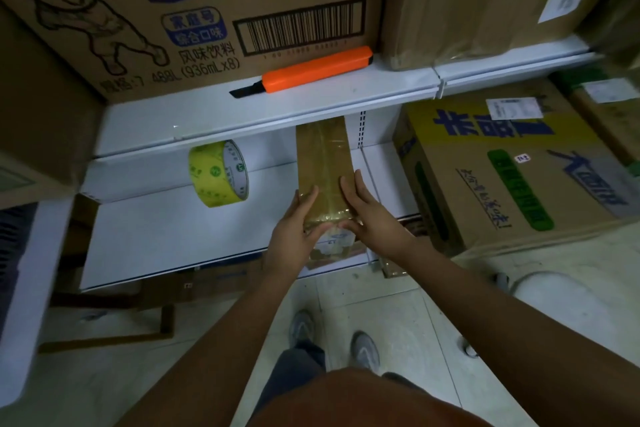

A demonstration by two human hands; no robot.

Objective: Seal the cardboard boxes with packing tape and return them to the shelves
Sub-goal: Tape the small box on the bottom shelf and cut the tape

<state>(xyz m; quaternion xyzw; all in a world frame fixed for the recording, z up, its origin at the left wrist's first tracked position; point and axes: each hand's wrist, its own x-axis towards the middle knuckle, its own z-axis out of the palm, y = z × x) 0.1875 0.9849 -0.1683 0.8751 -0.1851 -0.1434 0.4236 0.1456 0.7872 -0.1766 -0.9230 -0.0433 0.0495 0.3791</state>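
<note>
I see both hands on a narrow brown cardboard box wrapped in glossy clear tape point(323, 170), which lies lengthwise on the lower white metal shelf point(145, 229), its far end tucked under the upper white shelf point(242, 107). My left hand point(294, 229) rests along the box's left edge, fingers nearly straight on the top face and thumb at the near end. My right hand point(369, 208) lies flat along the right side, fingers extended and pressed to the taped top, thumb meeting the near edge beside the left thumb. Neither hand curls around the box; both press on it.

A roll of yellowish packing tape with green print point(219, 173) stands on edge on the same lower shelf, left of the box and apart from it. An orange utility knife with a black tip point(311, 70) lies on the upper shelf, in front of a large printed brown carton with a barcode point(194, 10). To the right stands a yellow and blue printed carton point(512, 170) on the floor.
</note>
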